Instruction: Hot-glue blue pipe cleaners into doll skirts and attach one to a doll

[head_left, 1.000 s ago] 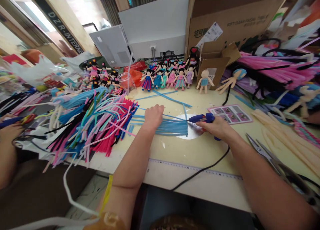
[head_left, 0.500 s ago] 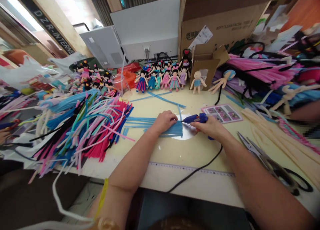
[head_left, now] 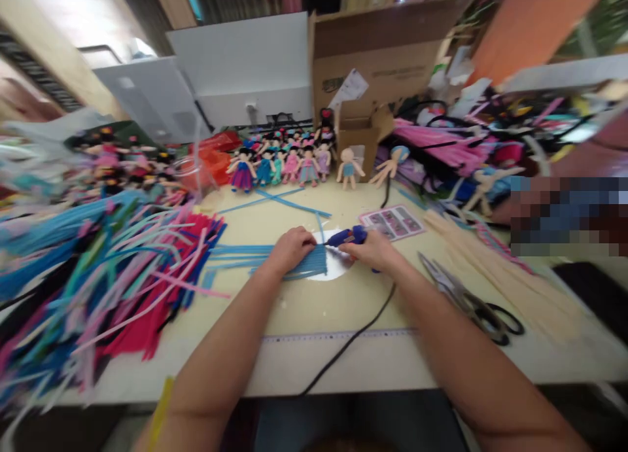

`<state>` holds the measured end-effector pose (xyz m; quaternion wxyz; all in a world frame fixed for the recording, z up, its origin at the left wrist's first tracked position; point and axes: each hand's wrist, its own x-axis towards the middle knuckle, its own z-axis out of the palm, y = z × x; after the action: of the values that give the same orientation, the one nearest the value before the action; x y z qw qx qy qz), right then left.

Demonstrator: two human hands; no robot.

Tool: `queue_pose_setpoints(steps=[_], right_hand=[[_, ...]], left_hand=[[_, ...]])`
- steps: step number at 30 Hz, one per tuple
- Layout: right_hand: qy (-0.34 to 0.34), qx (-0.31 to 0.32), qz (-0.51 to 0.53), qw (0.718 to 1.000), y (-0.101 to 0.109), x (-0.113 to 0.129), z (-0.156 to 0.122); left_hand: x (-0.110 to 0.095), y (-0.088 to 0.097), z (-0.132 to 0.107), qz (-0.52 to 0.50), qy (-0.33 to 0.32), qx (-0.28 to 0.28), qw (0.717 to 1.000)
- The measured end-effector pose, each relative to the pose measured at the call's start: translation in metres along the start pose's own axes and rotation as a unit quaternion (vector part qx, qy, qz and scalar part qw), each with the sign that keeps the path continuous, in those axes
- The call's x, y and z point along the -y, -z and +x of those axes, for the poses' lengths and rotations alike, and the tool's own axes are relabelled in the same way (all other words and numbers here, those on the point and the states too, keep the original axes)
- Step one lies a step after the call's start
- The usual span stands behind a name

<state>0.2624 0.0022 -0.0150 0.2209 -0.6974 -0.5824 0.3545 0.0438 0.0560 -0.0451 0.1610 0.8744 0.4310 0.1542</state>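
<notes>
A flat row of light blue pipe cleaners [head_left: 255, 259] lies side by side on the pale yellow table [head_left: 314, 308]. My left hand [head_left: 290, 248] rests on top of that row, fingers curled and pressing it down. My right hand [head_left: 369, 249] grips a blue glue gun [head_left: 346, 236], whose nozzle points left at the right end of the blue row, over a white round patch [head_left: 338, 269]. The gun's black cord [head_left: 353, 337] trails off the table's front edge.
A big heap of mixed coloured pipe cleaners [head_left: 98, 275] fills the left. Small dolls [head_left: 289, 164] line the back, before a cardboard box [head_left: 377, 53]. Scissors [head_left: 466, 301] and cream pipe cleaners [head_left: 495, 269] lie at right. A printed card [head_left: 392, 222] sits behind the gun.
My left hand slid right along the blue row toward the glue gun. The camera swung right and pulled back, so the whole scene shifted left and is now blurred.
</notes>
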Motion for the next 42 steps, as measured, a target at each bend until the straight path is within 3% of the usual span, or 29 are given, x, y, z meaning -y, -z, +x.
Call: queue_pose_setpoints(steps=[7, 16, 24, 33, 42], right_hand=[[-0.004, 0.023, 0.011, 1.000, 0.006, 0.002, 0.003], [-0.006, 0.005, 0.020, 1.000, 0.009, 0.003, 0.001], [0.002, -0.009, 0.039, 0.999, 0.001, -0.003, 0.000], [0.010, -0.009, 0.012, 1.000, -0.001, -0.007, 0.004], [0.012, -0.011, -0.004, 1.000, -0.002, -0.005, 0.005]], left_hand=[[0.005, 0.002, 0.008, -0.009, -0.001, 0.007, 1.000], [0.011, 0.000, 0.010, -0.014, -0.001, 0.002, 1.000], [0.001, 0.000, 0.005, -0.005, 0.005, 0.004, 1.000], [0.005, -0.007, 0.001, -0.015, 0.002, -0.022, 1.000], [0.005, -0.007, 0.003, -0.017, 0.003, -0.012, 1.000]])
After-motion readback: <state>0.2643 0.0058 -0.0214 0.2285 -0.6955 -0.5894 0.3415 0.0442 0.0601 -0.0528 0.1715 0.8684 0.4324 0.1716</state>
